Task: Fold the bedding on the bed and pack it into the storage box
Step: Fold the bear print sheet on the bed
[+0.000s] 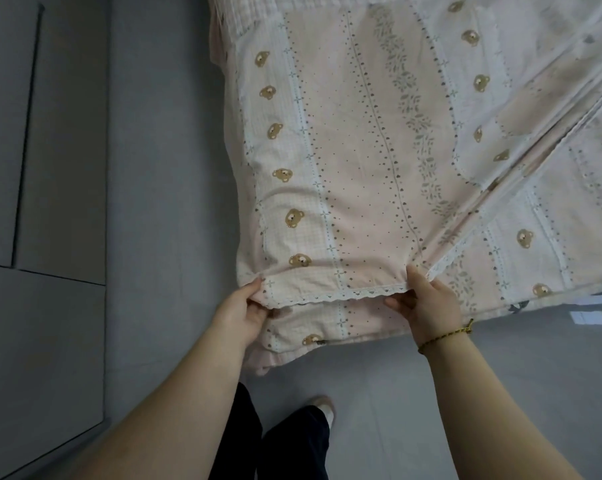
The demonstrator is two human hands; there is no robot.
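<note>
A pale pink quilt (361,150) printed with bear heads, dots and leaf stripes lies spread over the bed and fills the upper right of the head view. Its near edge has a white lace trim (348,294). My left hand (240,315) pinches the left end of that lace edge, fingers curled under the cloth. My right hand (424,303) grips the same edge further right, thumb on top, where a diagonal fold (521,150) of the quilt begins. A lower layer of bedding (313,336) hangs below the held edge. No storage box is in view.
Grey floor (167,150) runs along the left side of the bed and below it. Grey cabinet panels (43,202) stand at the far left. My dark trouser legs and one light shoe (323,408) are by the bed corner. A white tag (588,318) hangs at the right.
</note>
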